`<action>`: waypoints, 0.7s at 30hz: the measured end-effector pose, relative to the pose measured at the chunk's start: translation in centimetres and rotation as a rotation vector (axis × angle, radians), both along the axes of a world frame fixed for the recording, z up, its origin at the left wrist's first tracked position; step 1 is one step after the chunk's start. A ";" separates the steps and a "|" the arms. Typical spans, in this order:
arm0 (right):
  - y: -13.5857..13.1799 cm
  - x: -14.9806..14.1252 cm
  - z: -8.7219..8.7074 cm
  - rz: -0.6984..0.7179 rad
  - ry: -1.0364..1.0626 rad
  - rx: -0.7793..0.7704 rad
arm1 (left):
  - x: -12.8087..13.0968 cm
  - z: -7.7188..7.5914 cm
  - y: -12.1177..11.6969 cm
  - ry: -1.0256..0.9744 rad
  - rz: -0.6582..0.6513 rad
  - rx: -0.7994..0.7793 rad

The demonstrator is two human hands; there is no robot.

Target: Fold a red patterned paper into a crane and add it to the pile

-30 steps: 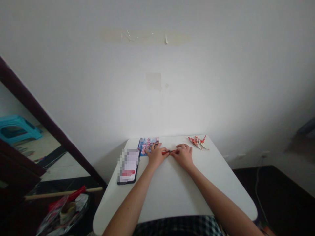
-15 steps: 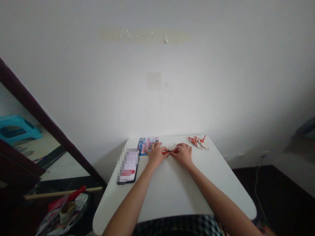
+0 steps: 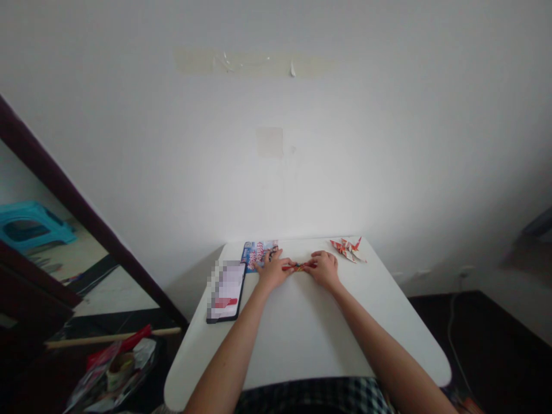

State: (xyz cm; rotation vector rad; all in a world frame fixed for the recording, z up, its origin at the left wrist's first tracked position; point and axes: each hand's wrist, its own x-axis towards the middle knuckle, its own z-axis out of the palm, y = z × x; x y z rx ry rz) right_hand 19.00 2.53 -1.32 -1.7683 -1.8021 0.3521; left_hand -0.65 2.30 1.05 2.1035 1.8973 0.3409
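Observation:
A small red folded piece of paper (image 3: 298, 267) lies flat on the white table (image 3: 302, 333), far from me near the wall. My left hand (image 3: 272, 271) presses on its left end with curled fingers. My right hand (image 3: 324, 268) pinches and presses its right end. A finished red-and-white paper crane (image 3: 348, 249) sits at the table's far right corner, apart from both hands. A blue and red printed sheet (image 3: 257, 251) lies just beyond my left hand.
A phone (image 3: 226, 290) in a dark case lies at the table's left edge. A plain white wall rises right behind the table. A bag of clutter (image 3: 112, 368) and a wooden stick (image 3: 112, 338) lie on the dark floor at the left.
Both hands stay on the red folded paper with only small finger shifts. The view has drifted slightly.

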 end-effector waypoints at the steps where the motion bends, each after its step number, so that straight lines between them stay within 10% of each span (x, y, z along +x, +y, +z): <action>1: 0.1 0.1 0.0 0.002 -0.004 -0.002 | -0.1 -0.1 0.0 -0.001 -0.003 -0.002; 21: -0.7 0.4 0.3 0.050 0.014 0.026 | 0.2 -1.1 -0.5 -0.011 0.027 0.122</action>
